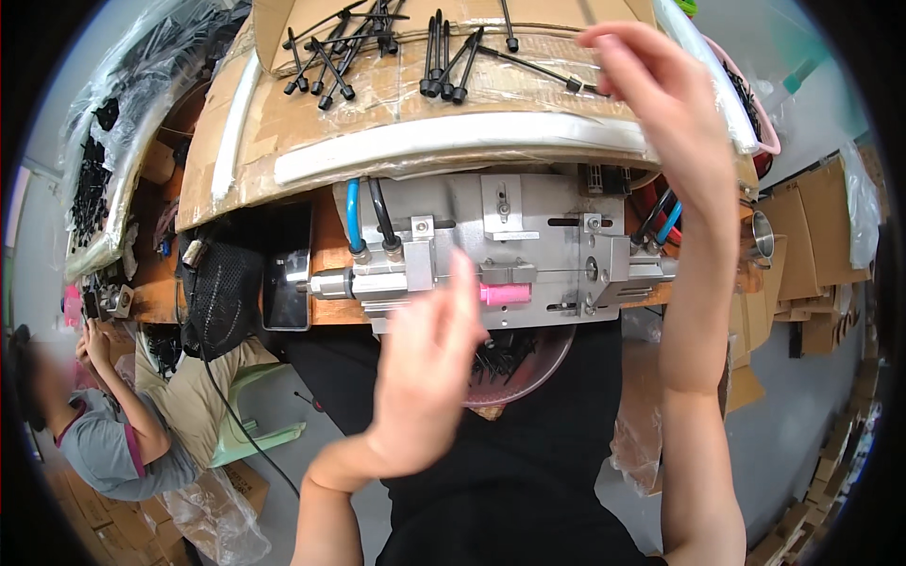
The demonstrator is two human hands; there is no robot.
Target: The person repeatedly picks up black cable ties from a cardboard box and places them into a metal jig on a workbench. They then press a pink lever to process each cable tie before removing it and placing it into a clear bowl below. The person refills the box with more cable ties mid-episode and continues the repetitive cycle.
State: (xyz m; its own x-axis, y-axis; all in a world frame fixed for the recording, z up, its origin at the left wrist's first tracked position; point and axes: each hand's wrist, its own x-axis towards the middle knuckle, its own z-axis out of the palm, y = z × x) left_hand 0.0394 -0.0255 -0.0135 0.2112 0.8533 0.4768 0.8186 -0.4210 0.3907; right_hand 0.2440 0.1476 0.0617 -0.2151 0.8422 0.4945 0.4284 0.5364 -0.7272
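Holds the left hand (425, 373), blurred, over the near edge of the metal clamping fixture (557, 247), with a finger extended beside the pink cylindrical piece (506, 294) at the fixture's middle; cannot tell whether pinching anything. Reaches beyond the fixture's far right with the right hand (656, 99), with bent fingers near a black headed rod (545, 72); cannot tell whether gripping it.

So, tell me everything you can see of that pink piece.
The pink piece is small, bright, roughly bar-shaped and plastic-looking. It sits lengthwise left to right near the front edge of the grey metal plate, just in front of a small metal block. The blurred left hand is by its left end; contact can't be told.
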